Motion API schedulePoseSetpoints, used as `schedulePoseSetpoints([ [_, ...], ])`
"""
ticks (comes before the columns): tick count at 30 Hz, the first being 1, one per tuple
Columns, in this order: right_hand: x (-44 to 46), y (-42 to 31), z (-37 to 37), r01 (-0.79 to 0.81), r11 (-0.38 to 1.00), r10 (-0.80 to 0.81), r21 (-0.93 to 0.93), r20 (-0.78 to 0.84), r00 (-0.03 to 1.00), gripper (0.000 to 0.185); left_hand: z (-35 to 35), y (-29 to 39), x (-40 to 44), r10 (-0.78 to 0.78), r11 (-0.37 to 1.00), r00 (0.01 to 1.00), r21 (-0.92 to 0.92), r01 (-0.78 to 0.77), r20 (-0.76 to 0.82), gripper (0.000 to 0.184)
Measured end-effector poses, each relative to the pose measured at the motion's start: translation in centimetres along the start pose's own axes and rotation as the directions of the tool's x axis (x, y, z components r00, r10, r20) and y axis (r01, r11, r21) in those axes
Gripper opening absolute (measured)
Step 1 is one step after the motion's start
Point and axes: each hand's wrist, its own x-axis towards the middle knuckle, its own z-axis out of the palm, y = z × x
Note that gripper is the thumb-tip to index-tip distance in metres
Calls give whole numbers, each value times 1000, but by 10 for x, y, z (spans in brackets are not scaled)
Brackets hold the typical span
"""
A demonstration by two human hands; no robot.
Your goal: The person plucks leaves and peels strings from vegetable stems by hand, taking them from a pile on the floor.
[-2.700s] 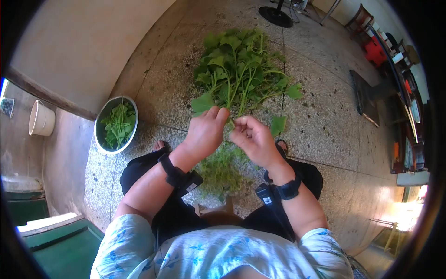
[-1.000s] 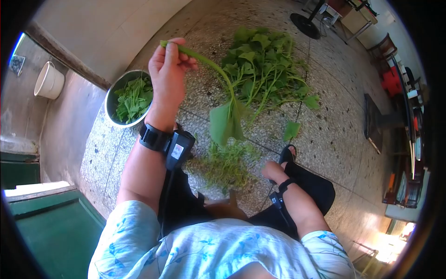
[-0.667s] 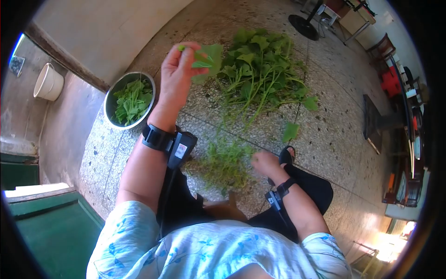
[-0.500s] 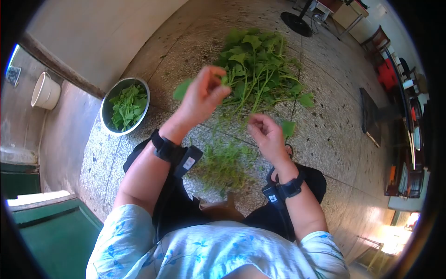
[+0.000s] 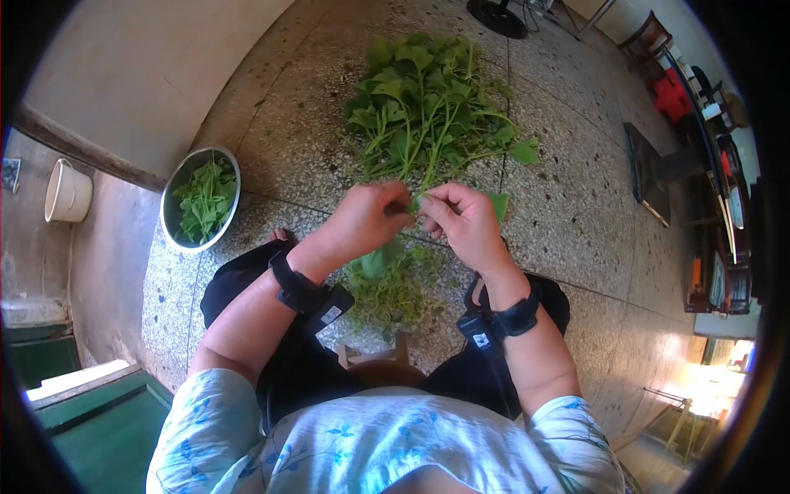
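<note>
My left hand [image 5: 368, 217] and my right hand [image 5: 466, 225] meet in front of me, fingertips nearly touching. Both are pinched closed on a leafy green stem [image 5: 416, 203], mostly hidden by the fingers. A broad leaf [image 5: 379, 259] hangs below my left hand, and another green leaf [image 5: 499, 206] shows beside my right hand. Just beyond lies a heap of leafy green vines [image 5: 428, 103] on the speckled floor. Beneath my hands, between my knees, is a loose pile of thin stringy trimmings [image 5: 391, 296].
To the left a metal basin [image 5: 167, 216] holds picked greens [image 5: 204, 200]. A white bucket [image 5: 68, 191] stands farther left near the wall. A round black stand base [image 5: 497, 18] is at the far end, and a dark flat board [image 5: 646, 173] with furniture stands on the right.
My hands were apart, the left raised higher over the vines; now they are together on the stem. The view has shifted, so the basin and heap appear slightly farther left.
</note>
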Motion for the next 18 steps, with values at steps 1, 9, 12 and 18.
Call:
schedulePoseSetpoints([
  [1, 0, -1, -1, -3, 997, 1, 83, 27, 1000, 11, 1, 0, -1, 0, 1000, 1000, 2, 0, 1, 15],
  [9, 1, -7, 5, -21, 975, -6, 222, 117, 993, 8, -1, 7, -5, 24, 1000, 980, 6, -23, -199, 13],
  [12, 2, 1, 13, 185, 972, -186, 146, -7, 983, 8, -6, 1, -4, 115, 993, 975, 28, -112, -190, 13],
  [18, 6, -1, 7, -210, 843, 173, 495, 121, 977, 9, -4, 3, -4, 173, 983, 952, 100, -152, -252, 15],
])
